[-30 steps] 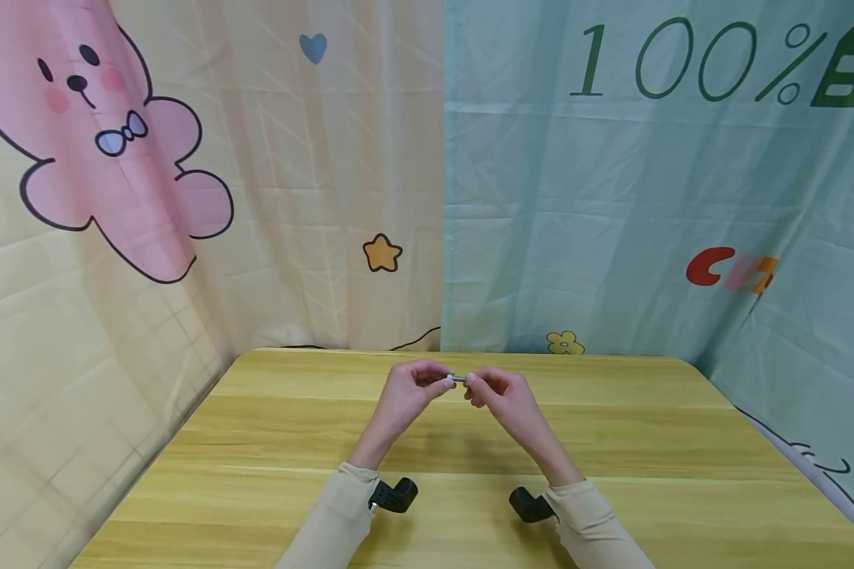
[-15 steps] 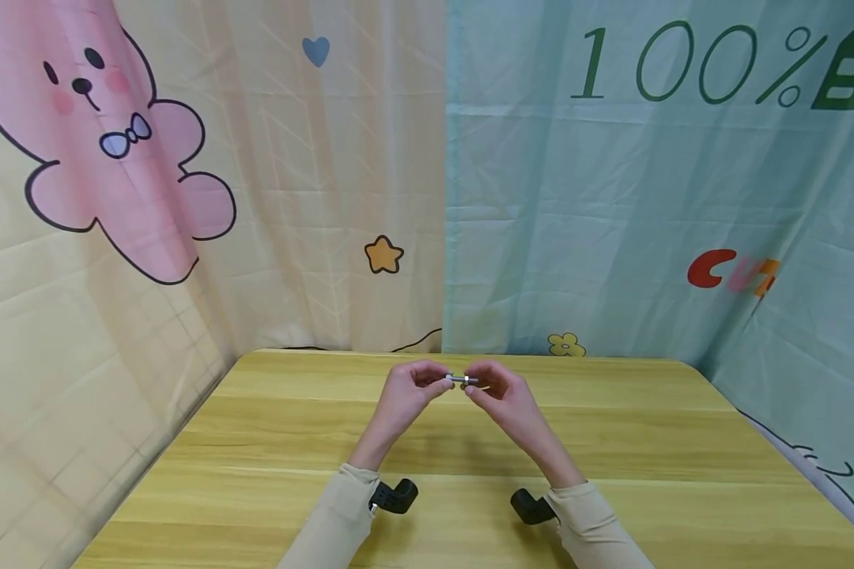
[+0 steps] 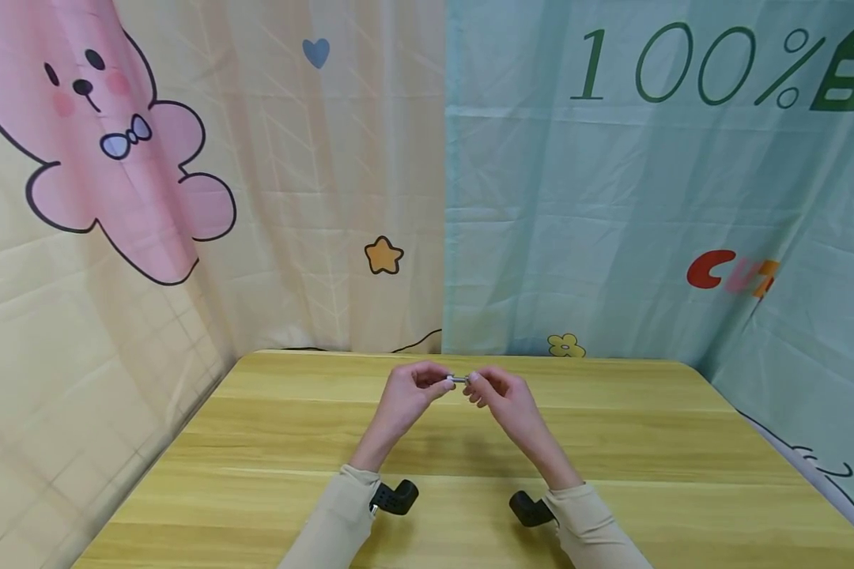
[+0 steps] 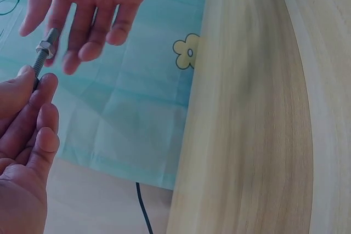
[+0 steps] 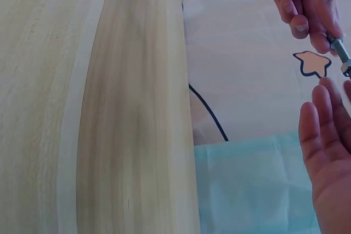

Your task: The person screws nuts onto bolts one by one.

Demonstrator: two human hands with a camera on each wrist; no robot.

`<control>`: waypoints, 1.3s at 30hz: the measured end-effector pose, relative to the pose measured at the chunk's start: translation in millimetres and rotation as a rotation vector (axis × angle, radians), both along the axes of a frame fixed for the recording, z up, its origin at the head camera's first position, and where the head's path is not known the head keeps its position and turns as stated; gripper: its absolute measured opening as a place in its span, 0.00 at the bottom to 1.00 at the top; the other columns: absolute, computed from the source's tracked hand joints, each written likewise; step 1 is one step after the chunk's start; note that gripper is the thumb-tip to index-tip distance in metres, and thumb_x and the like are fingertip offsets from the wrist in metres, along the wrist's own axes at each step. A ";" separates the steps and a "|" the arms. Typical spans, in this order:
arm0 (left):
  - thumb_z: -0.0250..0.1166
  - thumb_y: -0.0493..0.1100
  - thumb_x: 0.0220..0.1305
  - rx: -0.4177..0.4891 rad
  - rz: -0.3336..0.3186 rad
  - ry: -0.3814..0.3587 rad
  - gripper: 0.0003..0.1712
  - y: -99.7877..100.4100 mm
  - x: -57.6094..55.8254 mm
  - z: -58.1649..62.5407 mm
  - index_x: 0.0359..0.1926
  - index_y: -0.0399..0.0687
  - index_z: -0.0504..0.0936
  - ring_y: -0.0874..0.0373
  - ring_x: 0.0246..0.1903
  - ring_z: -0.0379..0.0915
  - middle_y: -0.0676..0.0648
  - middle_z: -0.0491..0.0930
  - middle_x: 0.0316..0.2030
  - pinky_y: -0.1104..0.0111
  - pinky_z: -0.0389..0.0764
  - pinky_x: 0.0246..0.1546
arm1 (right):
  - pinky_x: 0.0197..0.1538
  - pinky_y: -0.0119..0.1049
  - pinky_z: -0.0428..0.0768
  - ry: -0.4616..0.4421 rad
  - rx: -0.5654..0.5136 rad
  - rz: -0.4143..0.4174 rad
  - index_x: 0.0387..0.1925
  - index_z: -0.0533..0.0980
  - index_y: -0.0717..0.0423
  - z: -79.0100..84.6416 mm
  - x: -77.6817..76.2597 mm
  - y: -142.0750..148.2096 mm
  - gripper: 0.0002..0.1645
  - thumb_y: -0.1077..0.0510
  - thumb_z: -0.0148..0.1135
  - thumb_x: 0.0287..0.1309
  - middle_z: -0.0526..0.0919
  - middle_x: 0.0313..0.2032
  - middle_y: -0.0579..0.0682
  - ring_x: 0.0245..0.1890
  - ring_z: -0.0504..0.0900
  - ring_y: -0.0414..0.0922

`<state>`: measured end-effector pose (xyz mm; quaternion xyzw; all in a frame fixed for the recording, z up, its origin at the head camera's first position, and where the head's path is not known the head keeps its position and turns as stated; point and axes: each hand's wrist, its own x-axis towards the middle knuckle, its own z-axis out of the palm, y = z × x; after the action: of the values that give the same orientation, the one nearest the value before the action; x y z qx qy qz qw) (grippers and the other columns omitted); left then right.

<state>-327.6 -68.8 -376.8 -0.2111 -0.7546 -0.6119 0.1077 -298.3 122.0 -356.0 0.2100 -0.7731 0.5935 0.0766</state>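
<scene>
At the centre of the frame, a person's two bare hands meet above a table. The left hand (image 3: 410, 392) pinches one end of a threaded metal bolt (image 4: 40, 61) between thumb and finger. The right hand (image 3: 505, 397) has its thumb and fingers spread around the other end, near the hex nut (image 4: 45, 47) on the shaft; whether it touches the metal, I cannot tell. Beige sleeves (image 3: 338, 514) enter from the bottom edge, with black wrist mounts (image 3: 394, 497) at the cuffs. The wood-grain table (image 3: 285, 435) stretches widely to both sides of the forearms. Its back edge crosses mid-frame just beyond the hands, rounding at both corners; its side edges slope outward toward the lower corners. Behind it hang a cream curtain (image 3: 277, 190) at upper left and a mint-green curtain (image 3: 569, 190) at upper right.
</scene>
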 end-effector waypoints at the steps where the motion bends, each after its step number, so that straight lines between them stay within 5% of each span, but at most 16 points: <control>1: 0.70 0.36 0.62 0.002 -0.002 -0.001 0.06 0.1 -0.1 0.2 0.40 0.40 0.87 0.44 0.38 0.82 0.46 0.86 0.34 0.66 0.80 0.37 | 0.47 0.48 0.80 -0.003 0.000 -0.005 0.46 0.79 0.63 0.4 0.1 0.1 0.12 0.58 0.58 0.70 0.83 0.41 0.58 0.40 0.81 0.52; 7: 0.69 0.36 0.62 -0.016 0.009 -0.004 0.05 -0.3 -0.5 0.5 0.40 0.40 0.87 0.51 0.36 0.82 0.47 0.86 0.34 0.65 0.81 0.37 | 0.49 0.39 0.79 0.072 0.012 0.036 0.53 0.75 0.63 0.6 -0.4 1.1 0.16 0.65 0.62 0.64 0.80 0.49 0.59 0.51 0.78 0.54; 22: 0.70 0.36 0.62 0.013 0.001 -0.020 0.07 -0.2 -0.6 0.0 0.41 0.37 0.86 0.42 0.39 0.82 0.43 0.85 0.35 0.60 0.80 0.38 | 0.45 0.38 0.81 0.026 -0.018 0.060 0.48 0.76 0.67 -3.5 -1.9 1.1 0.11 0.64 0.60 0.67 0.84 0.39 0.61 0.41 0.83 0.54; 26: 0.68 0.33 0.62 -0.009 -0.014 -0.015 0.07 0.8 14.5 14.9 0.40 0.33 0.85 0.40 0.39 0.81 0.40 0.85 0.35 0.63 0.80 0.38 | 0.41 0.39 0.81 0.012 0.003 0.016 0.40 0.79 0.64 -2.4 -0.3 -0.4 0.09 0.61 0.59 0.69 0.84 0.32 0.59 0.34 0.82 0.55; 29: 0.68 0.33 0.63 -0.023 -0.016 -0.007 0.06 1.3 13.8 13.6 0.40 0.34 0.85 0.43 0.37 0.81 0.40 0.85 0.35 0.65 0.79 0.37 | 0.41 0.44 0.81 0.002 0.012 -0.001 0.35 0.80 0.62 -1.9 0.2 -1.4 0.10 0.60 0.58 0.70 0.84 0.30 0.60 0.32 0.81 0.60; 33: 0.69 0.36 0.62 -0.023 -0.004 -0.002 0.06 1.2 -0.9 -1.1 0.40 0.39 0.86 0.50 0.36 0.81 0.45 0.85 0.34 0.64 0.79 0.36 | 0.43 0.47 0.81 -0.013 0.013 0.011 0.41 0.80 0.64 -1.0 -0.1 -1.2 0.12 0.59 0.56 0.71 0.84 0.35 0.62 0.37 0.80 0.60; 39: 0.70 0.38 0.62 -0.003 0.006 -0.002 0.06 0.1 0.0 -0.8 0.39 0.41 0.87 0.49 0.36 0.82 0.47 0.85 0.33 0.65 0.80 0.37 | 0.48 0.39 0.79 0.061 0.020 0.034 0.54 0.75 0.64 -0.1 0.0 -0.5 0.17 0.63 0.62 0.66 0.80 0.50 0.60 0.50 0.79 0.52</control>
<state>-327.6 -68.7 -377.5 -0.2084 -0.7563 -0.6106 0.1083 -298.4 121.5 -356.2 0.2417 -0.7727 0.5803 0.0880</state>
